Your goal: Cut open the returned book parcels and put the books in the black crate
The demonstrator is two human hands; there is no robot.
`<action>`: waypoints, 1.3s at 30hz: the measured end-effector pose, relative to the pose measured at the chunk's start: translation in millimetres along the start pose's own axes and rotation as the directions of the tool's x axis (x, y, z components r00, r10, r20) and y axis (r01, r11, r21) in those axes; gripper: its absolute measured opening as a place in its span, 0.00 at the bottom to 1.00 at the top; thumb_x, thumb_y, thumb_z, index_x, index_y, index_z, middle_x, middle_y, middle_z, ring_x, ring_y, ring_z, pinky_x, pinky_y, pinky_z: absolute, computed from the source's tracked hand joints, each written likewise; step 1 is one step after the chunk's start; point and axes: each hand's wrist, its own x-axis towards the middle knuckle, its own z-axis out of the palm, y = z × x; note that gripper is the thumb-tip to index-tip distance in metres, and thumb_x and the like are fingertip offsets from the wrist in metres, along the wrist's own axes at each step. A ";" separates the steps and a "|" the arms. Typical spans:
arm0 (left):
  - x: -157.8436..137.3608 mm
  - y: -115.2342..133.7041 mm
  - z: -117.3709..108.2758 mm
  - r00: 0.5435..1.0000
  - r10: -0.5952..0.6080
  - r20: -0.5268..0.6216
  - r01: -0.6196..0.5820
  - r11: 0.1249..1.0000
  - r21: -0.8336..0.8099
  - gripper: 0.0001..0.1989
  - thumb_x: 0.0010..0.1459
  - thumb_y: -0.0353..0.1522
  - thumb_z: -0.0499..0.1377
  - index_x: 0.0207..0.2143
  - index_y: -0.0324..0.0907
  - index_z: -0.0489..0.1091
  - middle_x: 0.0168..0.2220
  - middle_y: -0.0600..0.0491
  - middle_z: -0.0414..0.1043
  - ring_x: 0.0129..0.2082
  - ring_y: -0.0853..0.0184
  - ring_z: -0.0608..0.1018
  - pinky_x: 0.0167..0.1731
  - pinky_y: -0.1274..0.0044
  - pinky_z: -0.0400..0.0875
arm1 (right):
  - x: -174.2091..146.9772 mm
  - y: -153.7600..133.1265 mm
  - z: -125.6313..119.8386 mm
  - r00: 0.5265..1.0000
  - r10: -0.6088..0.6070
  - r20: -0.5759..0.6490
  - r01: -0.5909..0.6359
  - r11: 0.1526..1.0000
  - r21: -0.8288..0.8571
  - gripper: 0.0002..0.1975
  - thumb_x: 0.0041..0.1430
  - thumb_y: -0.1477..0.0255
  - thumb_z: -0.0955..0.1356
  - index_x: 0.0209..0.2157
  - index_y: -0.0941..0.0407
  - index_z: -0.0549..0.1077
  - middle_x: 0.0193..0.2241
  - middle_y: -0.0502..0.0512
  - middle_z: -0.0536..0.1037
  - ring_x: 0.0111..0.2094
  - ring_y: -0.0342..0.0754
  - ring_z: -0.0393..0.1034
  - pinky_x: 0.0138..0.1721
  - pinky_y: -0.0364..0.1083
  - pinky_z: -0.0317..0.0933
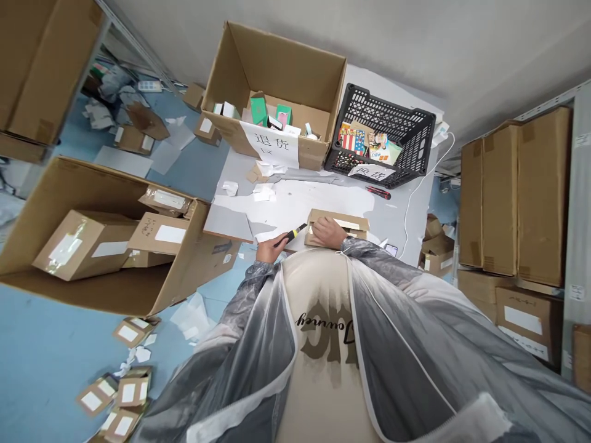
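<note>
My left hand [271, 248] is closed round the handle of a yellow and black utility knife [292, 235], whose blade points right, toward a small cardboard box [359, 223]. This box lies near the front edge of the white table [295, 200], close against my body. On its left part rests my right hand [329, 233], fingers curled over the top and gripping it. Pale labels or paper show on the box. The blade tip is close to the box's left end; whether it touches cannot be made out.
At the table's back stand a large open carton [314, 154] with small boxes inside and a black plastic crate [406, 172] holding colourful packages. A red cutter [378, 192], paper scraps, a white cable [407, 215] and a phone [391, 249] lie about. Left, a big carton [184, 271] holds parcels.
</note>
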 end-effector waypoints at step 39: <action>88.6 -77.0 31.8 0.981 -0.188 0.042 0.191 0.979 -0.076 0.48 0.73 0.35 0.69 0.90 0.32 0.62 0.77 0.28 0.78 0.78 0.43 0.80 0.80 0.60 0.73 | -83.3 -46.6 32.0 0.623 0.748 -0.227 -0.707 0.663 0.247 0.27 0.90 0.63 0.62 0.53 0.55 0.95 0.55 0.71 0.88 0.61 0.69 0.77 0.67 0.63 0.73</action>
